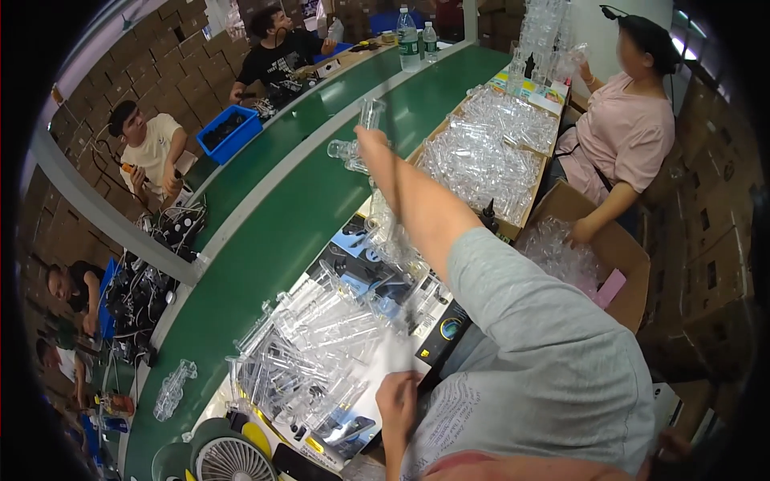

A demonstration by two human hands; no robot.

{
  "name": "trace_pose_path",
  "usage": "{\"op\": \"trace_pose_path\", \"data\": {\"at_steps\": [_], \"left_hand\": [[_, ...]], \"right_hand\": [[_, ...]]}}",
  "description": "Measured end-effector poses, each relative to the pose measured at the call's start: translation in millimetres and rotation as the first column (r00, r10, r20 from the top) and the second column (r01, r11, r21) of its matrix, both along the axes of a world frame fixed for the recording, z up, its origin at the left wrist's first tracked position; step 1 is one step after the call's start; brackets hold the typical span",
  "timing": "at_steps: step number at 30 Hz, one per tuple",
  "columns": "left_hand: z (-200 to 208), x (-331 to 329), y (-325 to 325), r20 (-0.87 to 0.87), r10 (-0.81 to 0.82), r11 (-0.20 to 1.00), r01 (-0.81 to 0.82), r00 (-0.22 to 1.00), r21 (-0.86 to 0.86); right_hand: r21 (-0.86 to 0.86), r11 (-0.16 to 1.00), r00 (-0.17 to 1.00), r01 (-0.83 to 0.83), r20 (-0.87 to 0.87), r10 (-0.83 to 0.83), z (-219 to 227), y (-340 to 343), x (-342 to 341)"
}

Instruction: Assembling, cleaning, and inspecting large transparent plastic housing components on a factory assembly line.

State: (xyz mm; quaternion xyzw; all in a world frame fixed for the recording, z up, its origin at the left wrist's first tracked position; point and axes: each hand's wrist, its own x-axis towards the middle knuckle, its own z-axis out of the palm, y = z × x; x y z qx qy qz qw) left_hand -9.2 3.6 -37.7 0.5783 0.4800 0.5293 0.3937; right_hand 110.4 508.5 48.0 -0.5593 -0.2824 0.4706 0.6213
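My right hand [371, 143] is stretched far out over the green conveyor belt [269, 220], its fingers closed round a clear plastic tube [371, 114] that stands upright. Beside it on the belt lie more clear plastic parts [345, 150]. My left hand [399, 402] is close to my body at the near edge of a printed cardboard sheet [393, 361]. Its fingers are curled, and whatever they may hold is hidden. A heap of clear plastic tubes [321, 337] covers much of the sheet, left of that hand.
Cartons of clear parts [481, 152] stand beyond my right arm. A co-worker in pink [626, 128] reaches into a cardboard box [626, 240]. A small fan [233, 461] is at the near left. Across the belt, co-workers sit by a blue bin [230, 134]; bottles [409, 44] stand far off.
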Motion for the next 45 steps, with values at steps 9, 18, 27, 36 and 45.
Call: {"op": "trace_pose_path", "data": {"at_steps": [9,18,27,36,45], "left_hand": [[2.9,-3.5,2.5,-0.078,-0.105,0.994,0.103,0.991,-0.03],[6.0,0.3,6.6,-0.095,-0.075,0.996,0.071,0.993,-0.045],[27.1,6.7,0.0,0.327,0.043,0.992,-0.078,0.944,0.096],[87.3,-3.5,-10.9,0.892,0.135,0.946,-0.324,0.432,0.013],[72.6,-22.7,-20.1,0.958,-0.124,0.939,-0.282,0.26,0.198]], "right_hand": [[-0.098,0.983,0.952,-0.156,-0.281,0.123,-45.1,36.6,-11.8],[0.272,0.933,0.769,-0.236,-0.535,0.35,55.9,-31.1,-92.7],[0.553,0.512,0.4,-0.657,-0.319,0.859,145.7,-251.1,-52.2],[0.479,0.222,0.228,-0.85,-0.045,0.973,87.1,-360.1,5.0],[0.409,-0.019,0.063,-0.912,0.187,0.98,49.7,-378.7,29.7]]}}
